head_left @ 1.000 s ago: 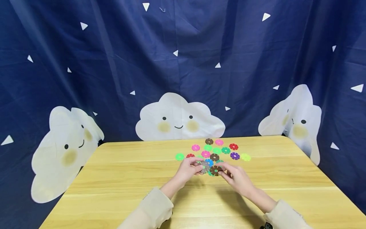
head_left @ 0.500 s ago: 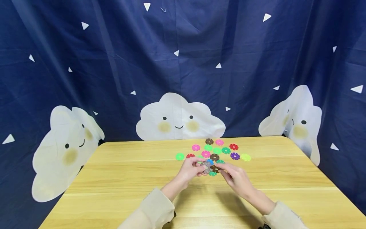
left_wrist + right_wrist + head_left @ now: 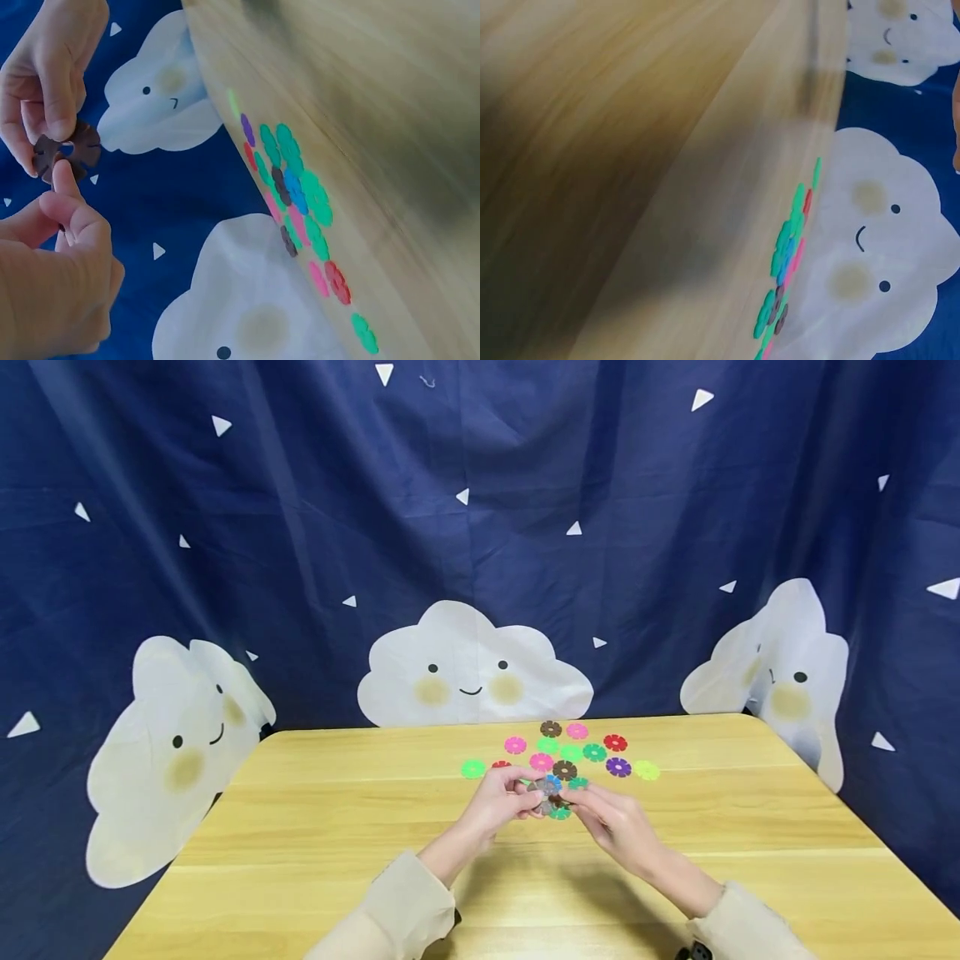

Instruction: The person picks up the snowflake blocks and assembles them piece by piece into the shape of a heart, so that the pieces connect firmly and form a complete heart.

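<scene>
Above the table my two hands meet, each pinching a notched flower disc. The left hand (image 3: 497, 803) holds a greyish disc (image 3: 545, 787) between thumb and fingers. A dark brown disc (image 3: 558, 801) is pinched by the right hand (image 3: 617, 825), its edge against the greyish one. In the left wrist view, the right hand (image 3: 49, 82) grips a brown disc (image 3: 88, 144) from above, and a fingertip of the left hand (image 3: 67, 277) touches it from below. Fingers cover much of both discs, so I cannot tell whether their slots interlock.
Several flat notched discs in pink, green, red, brown, blue, yellow and a purple disc (image 3: 618, 767) lie on the wooden table (image 3: 337, 827) beyond the hands. A dark blue curtain (image 3: 480, 543) with clouds hangs behind the table's far edge.
The brown disc in the right hand has turned from facing the head camera to nearly edge-on and moved left against the greyish disc. The left hand has tilted its disc slightly.
</scene>
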`<state>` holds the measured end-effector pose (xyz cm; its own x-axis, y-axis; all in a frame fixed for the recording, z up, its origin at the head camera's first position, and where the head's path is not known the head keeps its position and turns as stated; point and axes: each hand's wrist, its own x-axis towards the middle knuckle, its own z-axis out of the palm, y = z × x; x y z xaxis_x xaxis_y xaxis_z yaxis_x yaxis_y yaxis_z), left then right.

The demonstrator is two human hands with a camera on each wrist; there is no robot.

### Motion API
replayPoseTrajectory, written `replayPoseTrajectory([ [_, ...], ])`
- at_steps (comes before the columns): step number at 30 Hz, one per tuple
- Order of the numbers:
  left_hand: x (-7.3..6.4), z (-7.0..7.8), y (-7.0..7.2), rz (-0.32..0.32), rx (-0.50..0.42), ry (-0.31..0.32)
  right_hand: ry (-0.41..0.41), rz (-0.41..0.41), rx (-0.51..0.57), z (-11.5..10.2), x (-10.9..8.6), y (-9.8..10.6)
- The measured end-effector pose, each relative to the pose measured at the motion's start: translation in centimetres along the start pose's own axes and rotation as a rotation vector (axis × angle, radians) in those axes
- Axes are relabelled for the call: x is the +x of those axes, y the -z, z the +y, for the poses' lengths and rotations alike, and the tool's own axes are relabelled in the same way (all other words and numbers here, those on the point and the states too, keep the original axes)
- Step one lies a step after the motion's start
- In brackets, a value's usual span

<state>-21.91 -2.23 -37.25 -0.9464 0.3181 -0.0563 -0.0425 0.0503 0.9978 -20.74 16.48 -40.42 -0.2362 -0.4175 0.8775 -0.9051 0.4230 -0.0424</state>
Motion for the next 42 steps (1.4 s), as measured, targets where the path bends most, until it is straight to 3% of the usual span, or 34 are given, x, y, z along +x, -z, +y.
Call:
replayPoseTrajectory([
  [5,0.0,-0.3,0.4,-0.031,-0.002,-0.023,-0.018,-0.063,-0.038,0.3,-0.1,0.4],
  [10,-0.3,-0.6,0.5,-0.063,-0.049,0.015,-0.036,-0.08,-0.04,0.6,-0.2,0.3],
  [15,-0.3,-0.9,0.6,-0.025,-0.068,0.032,-0.082,-0.101,0.011,0.7,-0.6,0.0],
  [17,-0.2,-1.1,0.7,0.005,-0.059,0.029,-0.176,-0.144,0.091,0.7,-0.8,0.0],
  [23,0.0,-1.4,1.5,0.05,-0.022,0.006,-0.573,-0.3,0.374,1.0,-1.0,0.4],
  [28,-0.1,-1.4,2.2,0.056,0.029,-0.006,-0.743,-0.442,0.428,3.1,-2.2,0.2],
  [35,-0.2,-1.7,2.7,0.065,0.094,-0.001,-0.788,-0.656,0.355,5.0,-3.0,-0.7],
  [42,-0.1,-2.0,2.7,0.063,0.114,0.013,-0.786,-0.734,0.287,5.4,-2.8,-2.1],
])
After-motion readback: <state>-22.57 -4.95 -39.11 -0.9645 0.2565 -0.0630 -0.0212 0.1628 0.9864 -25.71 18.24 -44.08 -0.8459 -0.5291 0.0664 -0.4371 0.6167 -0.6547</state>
